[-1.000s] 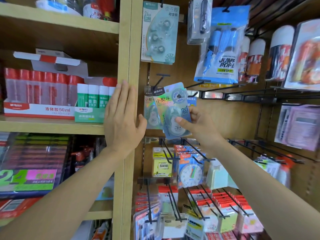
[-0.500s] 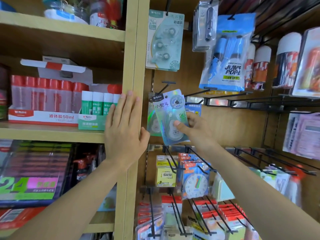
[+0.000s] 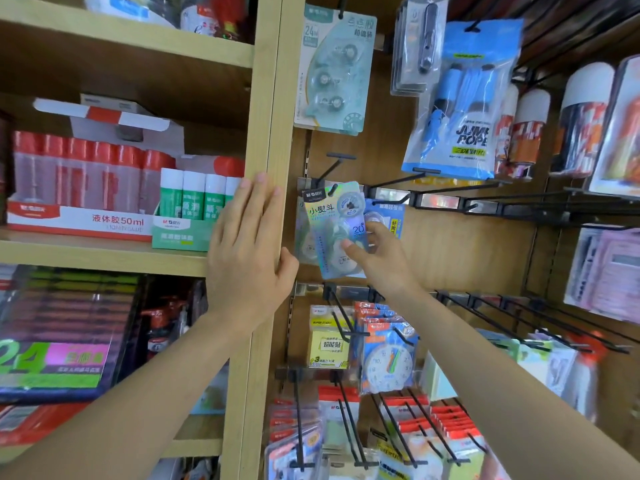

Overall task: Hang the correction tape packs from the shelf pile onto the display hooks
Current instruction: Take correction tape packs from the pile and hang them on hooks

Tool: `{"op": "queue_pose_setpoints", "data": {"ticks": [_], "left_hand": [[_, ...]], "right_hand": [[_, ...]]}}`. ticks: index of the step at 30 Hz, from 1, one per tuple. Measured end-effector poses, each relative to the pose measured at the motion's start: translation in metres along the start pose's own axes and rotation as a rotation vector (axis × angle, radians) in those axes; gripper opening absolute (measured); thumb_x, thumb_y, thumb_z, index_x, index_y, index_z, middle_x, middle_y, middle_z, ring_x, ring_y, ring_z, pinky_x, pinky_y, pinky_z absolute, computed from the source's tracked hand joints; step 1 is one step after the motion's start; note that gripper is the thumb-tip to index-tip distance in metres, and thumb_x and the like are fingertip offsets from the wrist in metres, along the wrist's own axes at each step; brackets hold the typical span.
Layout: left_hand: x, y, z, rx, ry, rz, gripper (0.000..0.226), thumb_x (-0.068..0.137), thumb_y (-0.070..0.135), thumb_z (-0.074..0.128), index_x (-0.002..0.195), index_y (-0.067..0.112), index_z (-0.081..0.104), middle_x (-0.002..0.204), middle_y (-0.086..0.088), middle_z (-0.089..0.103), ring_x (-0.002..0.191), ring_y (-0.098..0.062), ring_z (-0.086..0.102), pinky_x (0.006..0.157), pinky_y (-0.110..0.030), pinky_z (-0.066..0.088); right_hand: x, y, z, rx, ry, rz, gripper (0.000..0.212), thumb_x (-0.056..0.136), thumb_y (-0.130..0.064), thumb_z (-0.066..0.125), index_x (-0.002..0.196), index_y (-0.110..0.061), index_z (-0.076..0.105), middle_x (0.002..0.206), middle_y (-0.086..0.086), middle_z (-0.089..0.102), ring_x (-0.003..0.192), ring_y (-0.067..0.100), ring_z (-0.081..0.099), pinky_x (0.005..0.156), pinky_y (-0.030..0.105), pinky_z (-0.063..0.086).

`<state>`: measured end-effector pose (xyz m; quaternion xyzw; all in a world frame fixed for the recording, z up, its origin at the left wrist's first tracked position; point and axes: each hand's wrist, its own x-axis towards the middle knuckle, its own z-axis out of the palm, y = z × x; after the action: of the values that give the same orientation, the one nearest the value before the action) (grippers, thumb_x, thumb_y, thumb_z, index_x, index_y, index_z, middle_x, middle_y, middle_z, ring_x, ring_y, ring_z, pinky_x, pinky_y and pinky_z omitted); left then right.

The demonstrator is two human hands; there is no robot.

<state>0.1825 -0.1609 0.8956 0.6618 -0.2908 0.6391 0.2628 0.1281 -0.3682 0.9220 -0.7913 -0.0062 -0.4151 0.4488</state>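
Since half a second ago you have raised the correction tape pack [image 3: 332,220] a little. Its header was just under the hook [image 3: 332,189] and now sits on the tip, with the dark tip showing at the hang hole and the pack tilted, its lower end swung to the right. Your right hand [image 3: 382,268] keeps pinching the pack low on its right side, thumb on the front face and fingers curled behind. Your left hand [image 3: 247,258] has not shifted: it lies flat with fingers straight and together against the wooden upright [image 3: 273,98], the thumb wrapped round its right edge. You hold one pack. At least one more hanging pack [image 3: 304,237] shows directly behind it, and a single blue-carded pack [image 3: 386,211] hangs just beside it on the right. Above them hangs a teal card [image 3: 334,67] with three rolls. On the left shelf, four green-and-white glue sticks [image 3: 194,194] stand in their box. One jump rope bag [image 3: 464,109] hangs at upper right.
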Motion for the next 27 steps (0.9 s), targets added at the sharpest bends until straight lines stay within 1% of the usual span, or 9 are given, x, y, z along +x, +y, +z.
{"op": "queue_pose_setpoints", "data": {"ticks": [2, 4, 6, 8, 11, 13, 17, 23, 27], "left_hand": [[-0.001, -0.002, 0.001, -0.027, 0.017, 0.009, 0.073, 0.084, 0.014, 0.065, 0.152, 0.006, 0.041, 0.163, -0.012, 0.030, 0.154, -0.027, 0.022, 0.120, -0.048, 0.032], [-0.002, -0.003, 0.002, -0.050, 0.029, 0.022, 0.071, 0.083, 0.015, 0.064, 0.151, 0.005, 0.043, 0.163, -0.012, 0.031, 0.154, -0.026, 0.023, 0.119, -0.046, 0.033], [-0.002, -0.003, 0.003, -0.069, 0.043, 0.031, 0.069, 0.083, 0.015, 0.063, 0.150, 0.004, 0.044, 0.162, -0.012, 0.033, 0.153, -0.027, 0.024, 0.118, -0.046, 0.034], [-0.003, -0.004, 0.003, -0.070, 0.048, 0.031, 0.069, 0.084, 0.015, 0.063, 0.149, 0.005, 0.045, 0.162, -0.011, 0.033, 0.153, -0.026, 0.025, 0.119, -0.043, 0.034], [-0.003, -0.004, 0.002, -0.093, 0.061, 0.021, 0.067, 0.085, 0.015, 0.063, 0.149, 0.007, 0.046, 0.162, -0.010, 0.034, 0.153, -0.024, 0.024, 0.122, -0.035, 0.029], [-0.003, -0.004, 0.003, -0.110, 0.065, 0.021, 0.066, 0.086, 0.015, 0.063, 0.149, 0.007, 0.047, 0.161, -0.010, 0.036, 0.153, -0.024, 0.025, 0.122, -0.036, 0.029], [-0.004, -0.004, 0.003, -0.119, 0.074, 0.026, 0.064, 0.086, 0.014, 0.064, 0.147, 0.006, 0.049, 0.160, -0.011, 0.037, 0.152, -0.026, 0.027, 0.121, -0.039, 0.032], [-0.005, -0.004, 0.003, -0.130, 0.081, 0.025, 0.062, 0.087, 0.015, 0.065, 0.146, 0.005, 0.049, 0.159, -0.011, 0.038, 0.152, -0.027, 0.028, 0.120, -0.042, 0.035], [-0.007, -0.005, 0.003, -0.140, 0.091, 0.026, 0.061, 0.087, 0.014, 0.066, 0.145, 0.005, 0.051, 0.158, -0.013, 0.039, 0.151, -0.028, 0.029, 0.120, -0.043, 0.034]], "right_hand": [[-0.006, -0.001, -0.001, -0.134, 0.134, -0.117, 0.054, 0.086, -0.026, 0.076, 0.133, -0.021, 0.049, 0.126, -0.004, 0.056, 0.112, 0.014, 0.056, 0.090, 0.025, 0.050], [-0.015, -0.005, -0.004, -0.241, 0.225, -0.325, 0.059, 0.086, -0.025, 0.072, 0.138, -0.022, 0.044, 0.132, -0.002, 0.049, 0.120, 0.013, 0.048, 0.099, 0.026, 0.042], [-0.021, -0.008, -0.005, -0.481, 0.219, -0.585, 0.055, 0.088, -0.029, 0.065, 0.140, -0.020, 0.048, 0.140, 0.001, 0.046, 0.127, 0.021, 0.043, 0.106, 0.036, 0.039], [-0.022, -0.007, -0.004, -0.765, 0.140, -0.732, 0.055, 0.092, -0.041, 0.060, 0.143, -0.023, 0.047, 0.152, 0.000, 0.039, 0.136, 0.029, 0.035, 0.110, 0.047, 0.034], [-0.018, -0.007, -0.001, -0.992, -0.002, -0.645, 0.063, 0.096, -0.059, 0.044, 0.153, -0.037, 0.029, 0.165, -0.005, 0.016, 0.149, 0.031, 0.014, 0.117, 0.054, 0.020], [-0.013, -0.005, 0.000, -1.081, -0.014, -0.603, 0.065, 0.095, -0.064, 0.038, 0.154, -0.040, 0.024, 0.167, -0.004, 0.010, 0.152, 0.032, 0.007, 0.119, 0.054, 0.015], [0.002, -0.002, 0.010, -1.204, -0.019, -0.562, 0.067, 0.093, -0.070, 0.034, 0.153, -0.044, 0.023, 0.166, -0.001, 0.011, 0.150, 0.039, 0.008, 0.116, 0.057, 0.015], [0.032, 0.006, 0.033, -1.196, -0.027, -0.466, 0.069, 0.090, -0.072, 0.026, 0.153, -0.045, 0.021, 0.165, -0.001, 0.016, 0.150, 0.038, 0.011, 0.116, 0.057, 0.015], [0.052, 0.014, 0.042, -1.253, -0.097, -0.386, 0.068, 0.094, -0.067, 0.031, 0.155, -0.043, 0.014, 0.167, -0.001, 0.005, 0.151, 0.036, 0.003, 0.117, 0.058, 0.009]]}}
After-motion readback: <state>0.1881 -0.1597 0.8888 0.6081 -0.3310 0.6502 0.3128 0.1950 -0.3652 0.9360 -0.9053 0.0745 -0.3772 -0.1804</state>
